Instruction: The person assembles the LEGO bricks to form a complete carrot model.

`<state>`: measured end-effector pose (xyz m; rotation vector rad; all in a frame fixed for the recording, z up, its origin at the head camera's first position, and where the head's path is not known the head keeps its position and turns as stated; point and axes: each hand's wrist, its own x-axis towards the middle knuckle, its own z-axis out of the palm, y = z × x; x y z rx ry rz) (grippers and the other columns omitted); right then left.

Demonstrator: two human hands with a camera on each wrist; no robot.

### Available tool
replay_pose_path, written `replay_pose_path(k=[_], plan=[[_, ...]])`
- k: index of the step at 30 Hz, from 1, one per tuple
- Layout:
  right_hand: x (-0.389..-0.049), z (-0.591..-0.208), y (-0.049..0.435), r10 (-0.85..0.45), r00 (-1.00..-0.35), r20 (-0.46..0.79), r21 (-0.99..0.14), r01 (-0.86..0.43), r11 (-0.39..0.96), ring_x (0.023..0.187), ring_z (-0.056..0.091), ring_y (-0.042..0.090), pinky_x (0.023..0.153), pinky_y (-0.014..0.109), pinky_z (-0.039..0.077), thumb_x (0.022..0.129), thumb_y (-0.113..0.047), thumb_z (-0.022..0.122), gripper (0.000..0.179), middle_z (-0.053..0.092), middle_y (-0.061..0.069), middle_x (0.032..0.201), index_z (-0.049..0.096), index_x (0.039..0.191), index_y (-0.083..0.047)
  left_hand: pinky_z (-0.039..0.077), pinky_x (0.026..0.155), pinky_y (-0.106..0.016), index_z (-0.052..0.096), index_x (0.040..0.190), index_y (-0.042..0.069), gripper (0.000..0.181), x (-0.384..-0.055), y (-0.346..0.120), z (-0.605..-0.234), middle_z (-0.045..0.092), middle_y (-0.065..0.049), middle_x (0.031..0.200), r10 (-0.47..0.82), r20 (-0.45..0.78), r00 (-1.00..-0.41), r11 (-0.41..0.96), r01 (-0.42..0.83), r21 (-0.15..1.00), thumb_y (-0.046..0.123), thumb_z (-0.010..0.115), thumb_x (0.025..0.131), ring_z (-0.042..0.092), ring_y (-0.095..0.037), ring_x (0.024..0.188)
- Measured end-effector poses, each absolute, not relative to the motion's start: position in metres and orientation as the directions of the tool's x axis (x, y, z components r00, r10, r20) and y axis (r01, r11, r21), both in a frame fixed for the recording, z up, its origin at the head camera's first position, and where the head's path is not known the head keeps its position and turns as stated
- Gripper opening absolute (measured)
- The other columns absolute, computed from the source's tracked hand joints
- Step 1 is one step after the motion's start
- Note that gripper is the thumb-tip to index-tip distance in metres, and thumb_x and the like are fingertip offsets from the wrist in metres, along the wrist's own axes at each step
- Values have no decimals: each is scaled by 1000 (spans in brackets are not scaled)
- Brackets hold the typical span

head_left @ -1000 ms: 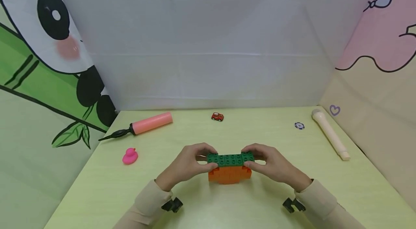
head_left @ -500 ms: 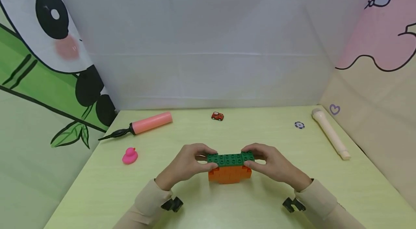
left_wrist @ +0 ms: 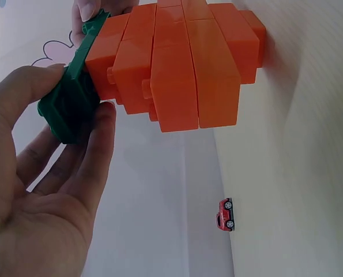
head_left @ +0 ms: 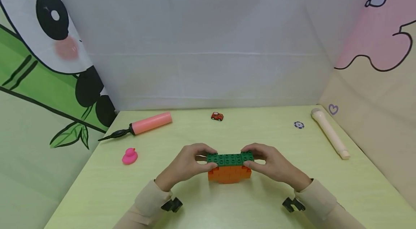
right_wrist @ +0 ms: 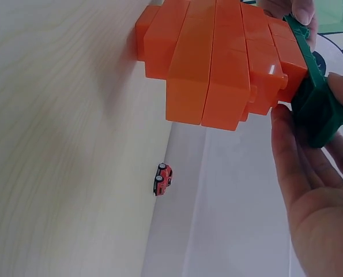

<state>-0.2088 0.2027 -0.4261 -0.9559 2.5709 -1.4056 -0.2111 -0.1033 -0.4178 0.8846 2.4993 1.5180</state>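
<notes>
A pumpkin-like block build of orange toy bricks [head_left: 229,175] topped by a layer of green toy bricks [head_left: 230,160] stands upright on the table in the head view. My left hand [head_left: 190,164] pinches the left end of the green layer, thumb in front and fingers behind. At the opposite end my right hand [head_left: 271,162] pinches the green layer likewise. Both wrist views show the stepped orange bricks [left_wrist: 188,75] from the side, with the green piece [right_wrist: 318,109] jutting past them between thumb and fingers.
A red toy car [head_left: 217,116] sits at the back. To the left lie a pink hand pump [head_left: 152,123] and a pink rubber duck [head_left: 130,156]. A poker chip [head_left: 299,125] and a pale microphone-shaped stick [head_left: 329,133] are at the right.
</notes>
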Motion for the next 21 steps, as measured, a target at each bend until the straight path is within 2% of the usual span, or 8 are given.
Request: replay_pose_path(k=[4,7,10,12,16,19,21], plan=[[-208,-425,203,-546,-809,218,-773,-485,409,106,65,15,96,29,52,95,-29,69,37,64,0,121,61,128,-14,54,91,-26,68,123,18,42,-210,-105,-419,67,4,120,513,212,-832,361,433,826,31,80,86,66,-11,104],[-207,-426,204,-550,-812,193,-769,-473,429,110,64,20,98,38,52,93,-32,71,46,62,2,128,57,134,-15,53,95,-34,65,129,18,50,-211,-107,-422,65,3,125,515,184,-837,379,415,828,35,81,84,65,-13,106],[-207,-429,205,-552,-825,125,-766,-434,474,115,60,23,99,48,49,91,-39,72,56,59,-2,133,53,140,-20,51,99,-41,62,132,18,55,-212,-108,-427,64,6,125,527,123,-841,412,380,828,37,82,83,63,-15,107],[-208,-433,206,-560,-825,72,-761,-408,504,117,57,24,99,52,47,90,-41,74,57,59,-8,131,52,140,-23,49,101,-43,62,130,20,54,-213,-108,-432,64,9,122,545,76,-835,443,363,820,36,82,83,61,-16,107],[-209,-438,207,-578,-816,10,-727,-402,556,114,57,19,97,48,49,89,-43,74,47,62,-15,121,58,131,-28,50,100,-41,66,120,27,40,-216,-108,-440,66,15,111,577,11,-816,492,359,793,34,82,84,62,-12,104],[-210,-440,207,-579,-815,0,-706,-410,578,107,61,16,95,45,51,90,-44,72,39,65,-15,116,63,124,-27,52,97,-37,69,113,29,31,-218,-108,-444,68,16,106,579,8,-815,507,367,780,34,80,85,63,-10,100],[-211,-440,207,-578,-816,-1,-697,-414,585,104,63,16,94,45,52,93,-44,69,35,66,-12,113,65,121,-24,53,93,-34,71,110,26,28,-218,-109,-445,69,13,104,568,19,-823,516,373,771,36,79,86,65,-11,98]])
